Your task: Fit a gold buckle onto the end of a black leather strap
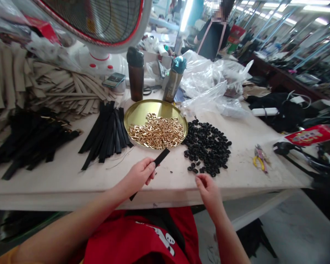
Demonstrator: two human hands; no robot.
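Observation:
My left hand [142, 171] is closed around a black strap [162, 157], whose far end points toward the round gold tray [137, 110]. Gold metal buckles [159, 132] lie heaped in that tray. My right hand [208, 189] is closed, thumb against fingers, just in front of a pile of small black loops [207, 146]. Whatever its fingertips hold, if anything, is too small to make out. Left of the tray lies a bundle of black straps [107, 132], with another dark strap pile [30, 139] further left.
A white fan [104, 60] stands at the back left beside stacked beige strips [68, 86]. Behind the tray are a dark bottle [136, 77] and a blue-lidded bottle [173, 80]. Clear plastic bags [209, 80] lie right of them; yellow-handled pliers [260, 161] rest at right. A person [213, 36] stands beyond.

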